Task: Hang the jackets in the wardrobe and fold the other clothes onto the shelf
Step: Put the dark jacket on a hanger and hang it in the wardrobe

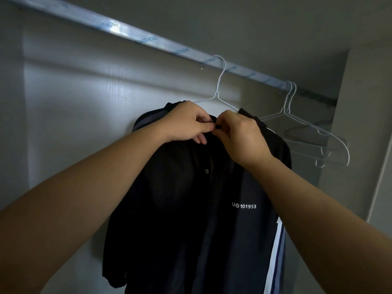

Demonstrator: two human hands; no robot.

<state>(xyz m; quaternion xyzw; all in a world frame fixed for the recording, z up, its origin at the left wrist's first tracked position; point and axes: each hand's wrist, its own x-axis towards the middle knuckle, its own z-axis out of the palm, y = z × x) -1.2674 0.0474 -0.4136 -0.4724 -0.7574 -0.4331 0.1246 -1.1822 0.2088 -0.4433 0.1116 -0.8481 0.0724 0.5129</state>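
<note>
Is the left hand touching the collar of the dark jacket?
Touching. The head view shows the left hand lying on the collar of the dark jacket, thumb and forefinger pinching the fabric, right next to the right hand.

The one camera sits on the person's head and faces forward and a little upward into the wardrobe [84, 102], close enough that the dark jacket [191, 209] fills the frame from the centre down to 6 o'clock. Both forearms enter from 8 and 4 o'clock and meet just above centre, where the left hand [186, 122] and right hand [239, 134] pinch it near the top. The wide lens also takes in the rail [148, 40] slanting from 11 to 3 o'clock and the empty hangers [318, 134] at 3 o'clock.
</note>
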